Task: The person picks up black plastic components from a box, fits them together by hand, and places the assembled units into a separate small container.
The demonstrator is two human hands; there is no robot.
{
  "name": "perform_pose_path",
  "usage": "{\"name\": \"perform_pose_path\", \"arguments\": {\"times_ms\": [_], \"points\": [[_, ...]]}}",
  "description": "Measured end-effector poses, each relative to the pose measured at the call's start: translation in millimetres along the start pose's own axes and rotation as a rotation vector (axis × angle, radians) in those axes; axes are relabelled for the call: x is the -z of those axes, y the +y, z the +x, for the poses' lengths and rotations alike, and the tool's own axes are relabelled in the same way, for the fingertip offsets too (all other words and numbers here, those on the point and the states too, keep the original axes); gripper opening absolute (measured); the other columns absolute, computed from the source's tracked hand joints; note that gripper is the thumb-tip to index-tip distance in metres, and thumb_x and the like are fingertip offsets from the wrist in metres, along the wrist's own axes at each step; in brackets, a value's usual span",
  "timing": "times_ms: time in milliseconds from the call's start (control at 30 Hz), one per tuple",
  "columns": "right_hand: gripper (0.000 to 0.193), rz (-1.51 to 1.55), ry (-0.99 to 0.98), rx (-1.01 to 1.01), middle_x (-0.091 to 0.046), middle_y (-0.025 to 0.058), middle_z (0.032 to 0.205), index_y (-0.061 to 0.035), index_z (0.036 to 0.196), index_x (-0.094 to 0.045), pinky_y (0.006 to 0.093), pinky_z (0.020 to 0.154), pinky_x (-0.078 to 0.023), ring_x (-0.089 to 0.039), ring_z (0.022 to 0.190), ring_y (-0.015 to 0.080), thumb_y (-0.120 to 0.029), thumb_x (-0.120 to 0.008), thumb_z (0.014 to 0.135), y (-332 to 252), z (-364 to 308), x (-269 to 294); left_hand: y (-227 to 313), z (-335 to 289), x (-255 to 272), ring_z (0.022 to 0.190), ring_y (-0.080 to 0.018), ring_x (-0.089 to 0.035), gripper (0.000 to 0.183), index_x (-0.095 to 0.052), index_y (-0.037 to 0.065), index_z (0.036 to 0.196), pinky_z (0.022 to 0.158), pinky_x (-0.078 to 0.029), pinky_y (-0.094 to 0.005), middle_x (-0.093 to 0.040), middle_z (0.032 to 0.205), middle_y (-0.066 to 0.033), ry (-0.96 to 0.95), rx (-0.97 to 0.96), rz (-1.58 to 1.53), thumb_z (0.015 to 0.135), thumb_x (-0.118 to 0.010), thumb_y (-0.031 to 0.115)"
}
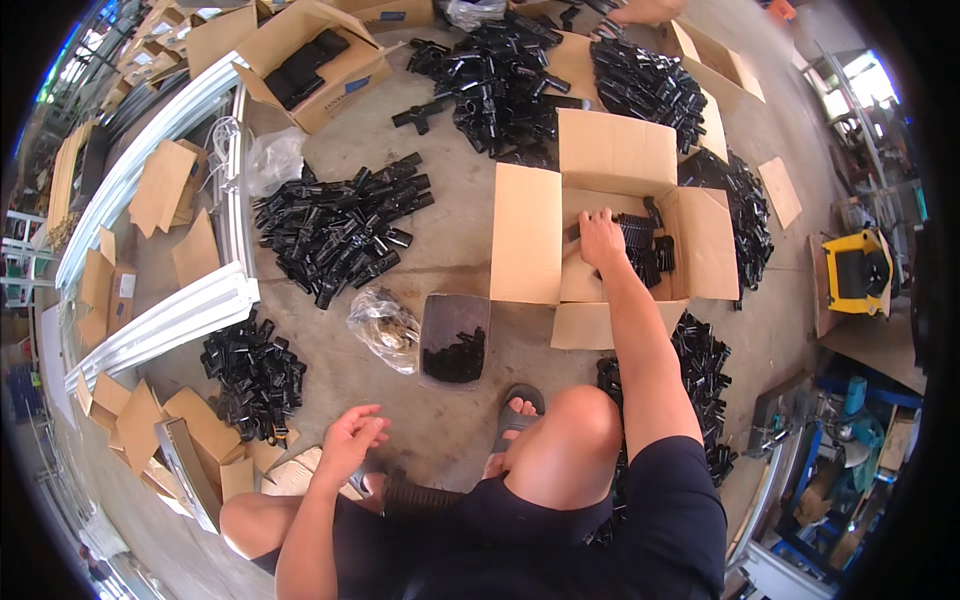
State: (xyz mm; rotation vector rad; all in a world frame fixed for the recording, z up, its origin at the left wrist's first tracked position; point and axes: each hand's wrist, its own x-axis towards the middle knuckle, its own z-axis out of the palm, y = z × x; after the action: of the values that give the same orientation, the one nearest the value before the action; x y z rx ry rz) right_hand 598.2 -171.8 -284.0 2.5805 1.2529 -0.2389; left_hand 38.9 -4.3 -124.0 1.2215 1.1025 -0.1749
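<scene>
My right hand (603,243) reaches into an open cardboard box (527,235), its fingers bent around a black part (572,231) by the box's left inner wall. Most of that part is hidden by the hand. Beside it in the box lie several black tube-like parts (640,235), lined up in a row, with a few more nearer the right wall. My left hand (350,440) hangs over the floor above my left knee, empty, its fingers loosely curled and apart. Closest in front of it are a clear plastic bag (385,328) and a dark bin (455,310) holding small black pieces (458,357).
Heaps of black tubular fittings (340,225) lie on the concrete floor, left, far (495,85) and right (745,215). Another open box (345,95) stands far left. White metal profiles (165,315) run along the left. Someone else's hand (645,12) shows at the far edge.
</scene>
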Motion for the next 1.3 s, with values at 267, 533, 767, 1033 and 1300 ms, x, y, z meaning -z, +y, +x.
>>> {"name": "perform_pose_path", "arguments": {"times_ms": [267, 533, 767, 1033, 1300], "points": [[0.023, 0.087, 0.147, 0.045, -0.063, 0.019, 0.114, -0.0063, 0.116, -0.06, 0.0402, 0.085, -0.06, -0.058, 0.115, 0.0381, -0.01, -0.057, 0.093, -32, -32, -18, 1, -7, -6, 0.092, -0.0131, -0.069, 0.041, -0.059, 0.002, 0.136, 0.082, -0.053, -0.0274, -0.074, 0.114, -0.0102, -0.028, -0.054, 0.017, 0.101, -0.066, 0.023], [0.036, 0.737, 0.465, -0.321, -0.063, 0.0238, 0.116, -0.0034, 0.112, -0.057, 0.0478, 0.089, -0.051, -0.063, 0.104, 0.0461, 0.011, -0.059, 0.079, -2, -75, 19, 9, -7, -31, 0.097, -0.0151, -0.069, 0.043, -0.056, 0.002, 0.14, 0.085, -0.053, -0.0282, -0.072, 0.116, -0.0098, -0.118, -0.152, 0.079, 0.103, -0.064, 0.022], [0.033, 1.893, 0.243, -0.128, -0.058, 0.0107, 0.106, -0.0024, 0.108, -0.051, 0.0375, 0.077, -0.067, -0.068, 0.093, 0.0228, 0.02, -0.05, 0.084, -48, -124, 140, 14, -7, -54, 0.104, -0.0152, -0.068, 0.045, -0.055, 0.002, 0.141, 0.088, -0.055, -0.0302, -0.07, 0.12, -0.0109, -0.293, -0.392, -0.029, 0.102, -0.067, 0.022], [0.027, 1.994, -0.133, 0.296, -0.061, 0.0091, 0.104, -0.0047, 0.104, -0.05, 0.0367, 0.079, -0.064, -0.068, 0.094, 0.0213, 0.016, -0.057, 0.088, -242, -232, 273, 46, -52, -60, 0.123, -0.0198, -0.061, 0.049, -0.044, 0.007, 0.151, 0.104, -0.051, -0.0374, -0.052, 0.15, -0.0107, -0.368, -0.836, -0.571, 0.108, -0.056, 0.027], [0.029, 1.533, -0.221, 0.41, -0.068, 0.0102, 0.093, 0.0047, 0.115, -0.054, 0.0292, 0.061, -0.059, -0.071, 0.074, 0.0165, -0.013, -0.07, 0.098, -314, -269, 240, 35, -58, -21, 0.099, -0.0225, -0.068, 0.043, -0.064, 0.005, 0.116, 0.086, -0.059, -0.0468, -0.07, 0.103, -0.0118, -0.066, -0.429, -0.908, 0.111, -0.041, 0.041]]}}
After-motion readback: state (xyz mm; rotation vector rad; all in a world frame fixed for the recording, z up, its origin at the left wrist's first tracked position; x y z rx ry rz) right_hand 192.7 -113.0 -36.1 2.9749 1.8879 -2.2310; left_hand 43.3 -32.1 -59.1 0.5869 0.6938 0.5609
